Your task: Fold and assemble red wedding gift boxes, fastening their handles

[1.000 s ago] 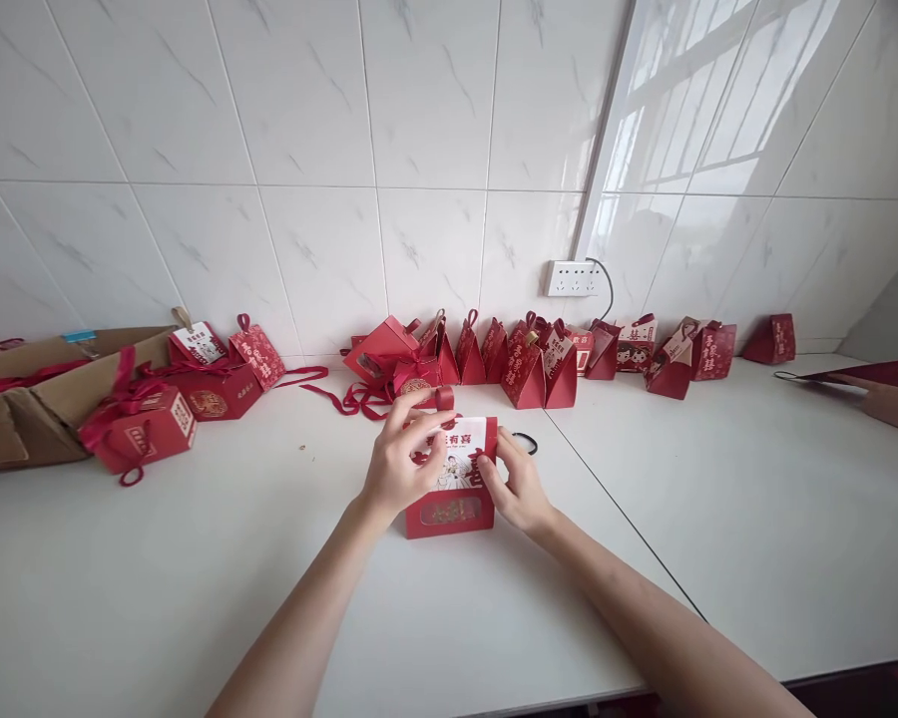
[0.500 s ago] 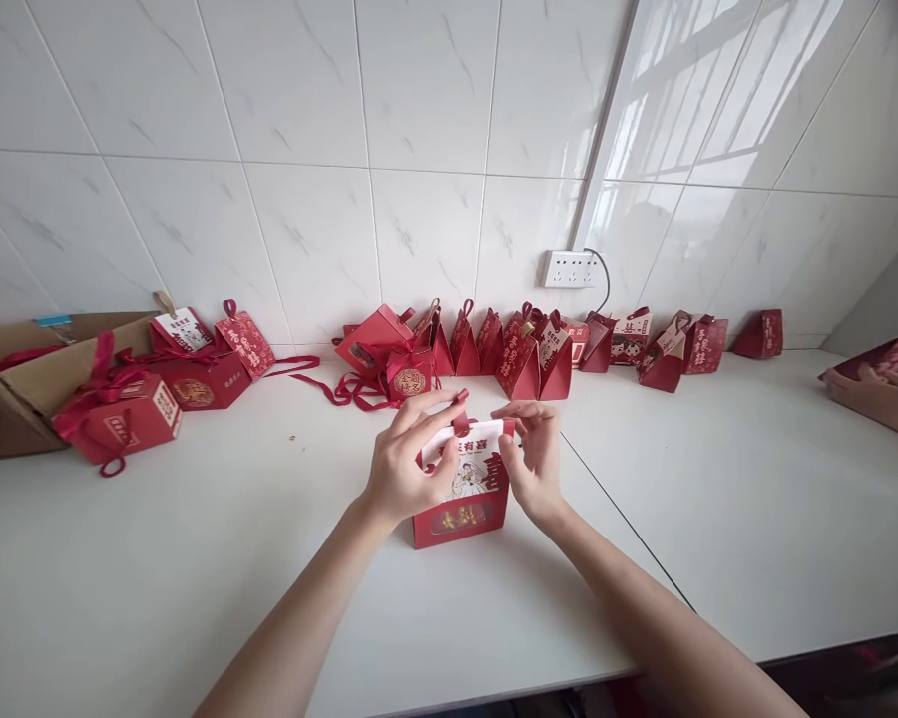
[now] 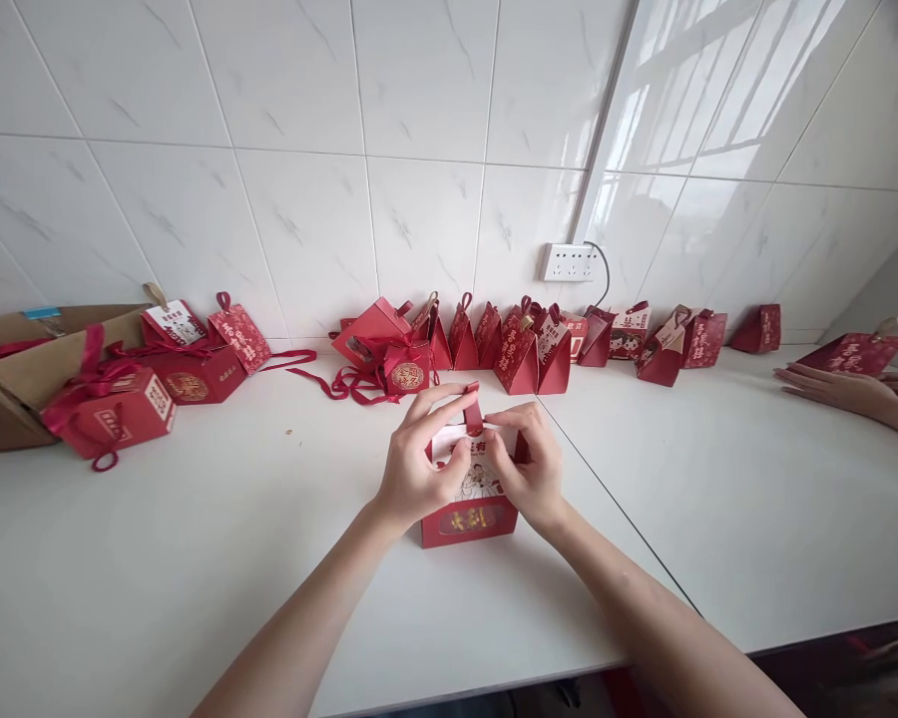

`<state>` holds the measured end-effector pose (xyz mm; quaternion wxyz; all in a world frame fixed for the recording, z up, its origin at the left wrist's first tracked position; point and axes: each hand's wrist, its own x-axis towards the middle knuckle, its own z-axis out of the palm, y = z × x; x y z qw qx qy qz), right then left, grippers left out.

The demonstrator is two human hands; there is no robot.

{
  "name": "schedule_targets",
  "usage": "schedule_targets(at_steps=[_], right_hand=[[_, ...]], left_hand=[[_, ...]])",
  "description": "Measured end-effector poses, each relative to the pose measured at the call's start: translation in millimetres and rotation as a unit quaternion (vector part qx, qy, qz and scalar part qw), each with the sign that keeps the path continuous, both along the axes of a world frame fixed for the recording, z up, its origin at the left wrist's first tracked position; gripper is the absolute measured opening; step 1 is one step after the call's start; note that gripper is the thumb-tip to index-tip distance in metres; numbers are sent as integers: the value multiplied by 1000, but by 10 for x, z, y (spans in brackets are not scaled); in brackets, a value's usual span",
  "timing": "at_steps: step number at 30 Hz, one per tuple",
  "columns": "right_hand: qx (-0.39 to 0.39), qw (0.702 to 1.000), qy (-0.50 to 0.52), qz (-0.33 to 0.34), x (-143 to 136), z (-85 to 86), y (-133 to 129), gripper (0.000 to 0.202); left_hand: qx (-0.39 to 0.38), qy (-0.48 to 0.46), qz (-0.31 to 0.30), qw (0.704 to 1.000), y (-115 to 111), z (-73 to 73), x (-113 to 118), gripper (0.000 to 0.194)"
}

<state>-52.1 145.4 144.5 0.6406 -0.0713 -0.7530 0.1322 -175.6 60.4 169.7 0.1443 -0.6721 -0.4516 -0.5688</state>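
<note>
A red gift box [image 3: 470, 521] with a white printed upper panel stands upright on the white table, in front of me. A dark red ribbon loop [image 3: 473, 414] sticks up from its top. My left hand [image 3: 426, 464] is closed on the box's upper left edge, thumb on the front panel and a fingertip at the ribbon loop. On the upper right edge, my right hand [image 3: 528, 464] pinches the top of the box beside the ribbon. The fingers hide part of the printed panel.
Several red gift boxes [image 3: 516, 359] line the tiled wall. At left are ribboned red boxes [image 3: 131, 414] and a cardboard box [image 3: 7, 409]. A power strip [image 3: 570, 262] hangs on the wall. At far right, another person's hands [image 3: 838, 391] touch a red box [image 3: 853, 352].
My right hand has moved left and closed on the box's top near the ribbon. The other person's box now stands on the table with their hands lower beside it.
</note>
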Motion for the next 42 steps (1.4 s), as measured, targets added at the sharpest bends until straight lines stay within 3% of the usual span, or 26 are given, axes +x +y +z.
schedule_targets(at_steps=[4,13,42], right_hand=[[11,999,42,19,-18,-25,13,12],[23,999,9,26,12,37,-19,12],[39,999,9,26,-9,-2,-2,18]], left_hand=[[-14,-17,-6,1000,-4,9,1,43],[-31,-23,-9,999,2,7,-18,44],[-39,-34,-9,999,11,-3,-24,40]])
